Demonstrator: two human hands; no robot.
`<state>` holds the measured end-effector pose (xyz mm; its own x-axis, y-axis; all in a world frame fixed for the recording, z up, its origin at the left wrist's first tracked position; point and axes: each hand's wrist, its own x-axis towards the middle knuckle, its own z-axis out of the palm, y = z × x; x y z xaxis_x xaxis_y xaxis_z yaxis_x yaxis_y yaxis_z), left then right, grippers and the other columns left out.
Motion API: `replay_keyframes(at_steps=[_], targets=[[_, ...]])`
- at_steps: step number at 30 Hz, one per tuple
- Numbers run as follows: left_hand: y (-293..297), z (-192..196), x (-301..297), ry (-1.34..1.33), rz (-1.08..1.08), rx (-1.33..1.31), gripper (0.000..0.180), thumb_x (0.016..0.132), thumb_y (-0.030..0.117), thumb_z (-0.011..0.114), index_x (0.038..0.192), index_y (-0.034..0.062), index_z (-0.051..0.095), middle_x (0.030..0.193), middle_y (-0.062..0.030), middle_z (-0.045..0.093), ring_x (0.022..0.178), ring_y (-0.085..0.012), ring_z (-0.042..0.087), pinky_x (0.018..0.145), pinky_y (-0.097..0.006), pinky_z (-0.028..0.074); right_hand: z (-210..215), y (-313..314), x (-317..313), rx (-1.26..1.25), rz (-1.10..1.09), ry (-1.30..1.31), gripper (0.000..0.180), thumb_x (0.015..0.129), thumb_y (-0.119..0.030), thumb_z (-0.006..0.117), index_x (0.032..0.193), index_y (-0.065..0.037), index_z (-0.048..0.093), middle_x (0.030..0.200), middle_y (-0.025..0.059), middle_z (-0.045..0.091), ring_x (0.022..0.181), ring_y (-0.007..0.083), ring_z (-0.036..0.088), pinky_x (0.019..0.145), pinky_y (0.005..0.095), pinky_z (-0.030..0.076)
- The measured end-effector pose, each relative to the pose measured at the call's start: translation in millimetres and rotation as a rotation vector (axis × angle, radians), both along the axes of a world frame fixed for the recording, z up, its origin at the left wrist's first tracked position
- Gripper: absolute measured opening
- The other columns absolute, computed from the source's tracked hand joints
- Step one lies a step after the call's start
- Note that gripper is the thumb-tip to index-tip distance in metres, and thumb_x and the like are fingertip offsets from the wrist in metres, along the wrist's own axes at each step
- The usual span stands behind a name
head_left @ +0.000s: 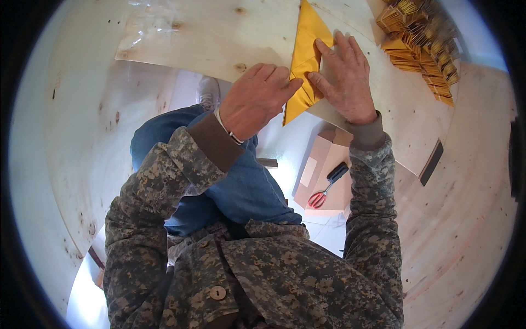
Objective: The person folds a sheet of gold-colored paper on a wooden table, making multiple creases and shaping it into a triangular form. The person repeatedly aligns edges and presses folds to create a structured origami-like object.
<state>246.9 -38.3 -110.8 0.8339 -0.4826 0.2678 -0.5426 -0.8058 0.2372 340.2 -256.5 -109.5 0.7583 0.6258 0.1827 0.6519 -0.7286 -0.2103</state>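
Observation:
A yellow folded paper (308, 38), long and pointed at both ends, lies at the near edge of the wooden tabletop (213, 35). My left hand (256, 98) is closed at its left edge, fingers curled and thumb laid on the paper; the fingertips are hidden. Across the paper's right side rests my right hand (348, 79), open, with its fingers stretched out and its thumb apart. Creases run over the paper between the two hands. Its lower point sticks out past the table edge.
Bundles of folded yellow paper (419, 52) are stacked at the far right of the table. Below the edge, a cardboard box (337, 192) bears red-handled scissors (318, 199) and a black object (337, 172). A dark strip (431, 163) lies to the right. Clear plastic (150, 22) lies far left.

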Motion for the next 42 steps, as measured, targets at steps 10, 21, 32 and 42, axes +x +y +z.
replay_keyframes(at_steps=[10,21,32,42], targets=[[-0.4,5.8,-0.3,0.043,0.013,0.001,0.045,0.084,0.010,0.071,0.127,0.0058,0.061,0.116,-0.0103,0.057,0.108,-0.0249,0.056,0.101,-0.036,0.046,-2.6,1.3,-2.0,0.026,-0.012,-0.006,0.065,0.086,-0.044,0.073,0.142,-0.015,0.057,0.153,0.0253,0.037,0.144,0.0447,0.029,0.116,0.0540,0.024],[-3.2,2.0,2.5,-0.068,0.050,0.087,0.034,0.086,0.016,0.072,0.120,0.0143,0.069,0.128,-0.0021,0.065,0.135,-0.0226,0.048,0.121,-0.057,0.016,-9.2,-5.2,-0.6,0.036,-0.021,0.008,0.065,0.087,-0.049,0.072,0.144,-0.022,0.056,0.155,0.0206,0.037,0.145,0.0434,0.029,0.118,0.0534,0.021],[-1.1,0.2,4.6,-0.054,0.029,0.089,0.031,0.087,0.029,0.077,0.115,0.0175,0.073,0.126,0.0004,0.067,0.137,-0.0244,0.046,0.119,-0.063,0.012,-12.5,-13.9,0.7,0.115,0.033,-0.027,0.067,0.089,-0.054,0.067,0.146,-0.022,0.053,0.159,0.0189,0.032,0.147,0.0421,0.026,0.119,0.0534,0.020],[-1.2,1.8,5.7,0.003,0.058,0.007,0.038,0.078,0.023,0.081,0.115,0.0186,0.075,0.129,0.0047,0.068,0.137,-0.0228,0.045,0.119,-0.061,0.012,10.0,-29.0,-47.7,0.307,0.202,0.211,0.066,0.076,-0.012,0.079,0.137,-0.010,0.057,0.131,0.0134,0.061,0.123,0.0342,0.055,0.103,0.0445,0.045]])
